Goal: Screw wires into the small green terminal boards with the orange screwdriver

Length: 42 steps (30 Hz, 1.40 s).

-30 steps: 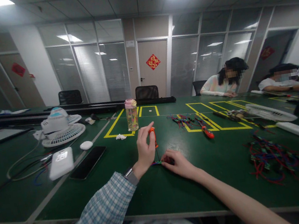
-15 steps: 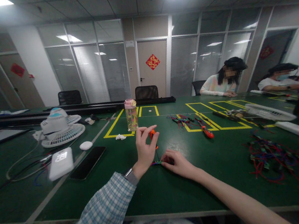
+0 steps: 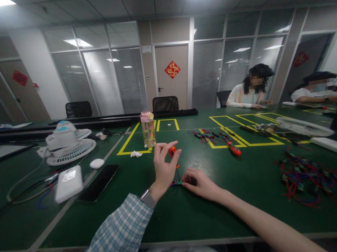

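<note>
My left hand (image 3: 163, 165) is closed around the orange handle of a screwdriver (image 3: 173, 153), with its index finger and thumb partly apart in view. The screwdriver stands nearly upright, its thin shaft reaching down to a small green circuit board (image 3: 176, 183) on the table. Beside the shaft, my right hand (image 3: 200, 184) has its fingertips pinched on the board's right end. My curled fingers and the left wrist cover parts of the board.
On the green table (image 3: 233, 213) a tangle of wired boards (image 3: 311, 176) lies right, a smaller pile (image 3: 205, 135) farther back. A red-handled screwdriver (image 3: 233, 149) lies near it. A bottle (image 3: 148, 131) stands ahead; a phone (image 3: 99, 183), power bank (image 3: 68, 184) and fan (image 3: 70, 143) lie left. Two people sit right.
The orange screwdriver handle has shifted very slightly between my fingers. Both of my hands stay in nearly the same place.
</note>
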Motion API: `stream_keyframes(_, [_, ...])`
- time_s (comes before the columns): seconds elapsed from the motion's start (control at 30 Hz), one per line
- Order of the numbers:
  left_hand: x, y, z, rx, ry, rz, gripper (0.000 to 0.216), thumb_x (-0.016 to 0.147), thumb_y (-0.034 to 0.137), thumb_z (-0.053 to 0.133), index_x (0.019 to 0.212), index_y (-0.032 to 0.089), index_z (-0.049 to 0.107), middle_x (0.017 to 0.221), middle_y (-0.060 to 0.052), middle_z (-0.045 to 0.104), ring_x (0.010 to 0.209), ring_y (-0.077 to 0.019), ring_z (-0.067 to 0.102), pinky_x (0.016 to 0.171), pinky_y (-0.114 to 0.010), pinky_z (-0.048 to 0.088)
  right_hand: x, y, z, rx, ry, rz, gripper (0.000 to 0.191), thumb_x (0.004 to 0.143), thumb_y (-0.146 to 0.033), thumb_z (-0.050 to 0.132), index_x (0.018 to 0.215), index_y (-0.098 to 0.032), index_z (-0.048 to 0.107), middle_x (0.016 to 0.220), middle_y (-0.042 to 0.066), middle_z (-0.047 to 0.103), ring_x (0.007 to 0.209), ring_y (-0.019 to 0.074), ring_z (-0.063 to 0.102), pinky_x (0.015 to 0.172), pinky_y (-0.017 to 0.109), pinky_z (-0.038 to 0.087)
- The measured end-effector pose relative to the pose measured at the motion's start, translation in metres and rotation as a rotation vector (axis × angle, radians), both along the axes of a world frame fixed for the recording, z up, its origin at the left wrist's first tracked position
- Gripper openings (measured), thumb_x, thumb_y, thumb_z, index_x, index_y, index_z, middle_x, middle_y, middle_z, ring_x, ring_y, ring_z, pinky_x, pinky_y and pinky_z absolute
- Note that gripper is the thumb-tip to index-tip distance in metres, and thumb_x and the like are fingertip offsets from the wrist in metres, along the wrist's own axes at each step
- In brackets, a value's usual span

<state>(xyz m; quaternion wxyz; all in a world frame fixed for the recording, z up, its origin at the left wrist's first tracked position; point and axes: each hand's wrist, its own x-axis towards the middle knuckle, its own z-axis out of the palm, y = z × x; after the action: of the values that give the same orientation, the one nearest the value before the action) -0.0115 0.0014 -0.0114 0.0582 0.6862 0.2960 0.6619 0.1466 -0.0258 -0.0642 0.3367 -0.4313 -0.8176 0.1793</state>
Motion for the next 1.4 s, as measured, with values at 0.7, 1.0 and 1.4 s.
stream_keyframes(0.7, [0.0004, 0.0015, 0.0007, -0.072, 0.035, -0.094, 0.025, 0.091, 0.025, 0.053, 0.114, 0.023, 0.061, 0.094, -0.003, 0.057, 0.089, -0.0159, 0.054, 0.086, -0.03, 0.043, 0.0006, 0.0014, -0.0021, 0.007, 0.007, 0.002, 0.006, 0.077, -0.009, 0.06, 0.078, -0.015, 0.062, 0.073, 0.0, 0.052, 0.064, 0.0121, 0.05, 0.059, 0.023, 0.039])
stream_keyframes(1.0, [-0.0013, 0.0008, -0.0011, -0.031, 0.078, -0.116, 0.034, 0.097, 0.021, 0.037, 0.126, 0.021, 0.053, 0.109, -0.008, 0.061, 0.102, -0.0183, 0.055, 0.092, -0.034, 0.042, 0.0013, 0.0012, -0.002, 0.006, 0.017, 0.012, 0.005, 0.078, -0.01, 0.06, 0.08, -0.015, 0.062, 0.073, 0.0, 0.052, 0.064, 0.0119, 0.05, 0.059, 0.023, 0.04])
stream_keyframes(1.4, [-0.0002, -0.0004, -0.001, 0.039, 0.069, -0.05, 0.026, 0.094, 0.024, 0.046, 0.116, 0.022, 0.06, 0.1, -0.005, 0.053, 0.096, -0.0164, 0.053, 0.086, -0.031, 0.045, 0.0016, 0.0034, -0.0052, 0.0, 0.001, 0.003, 0.006, 0.078, -0.01, 0.061, 0.081, -0.015, 0.062, 0.074, 0.0, 0.054, 0.064, 0.0124, 0.051, 0.059, 0.023, 0.04])
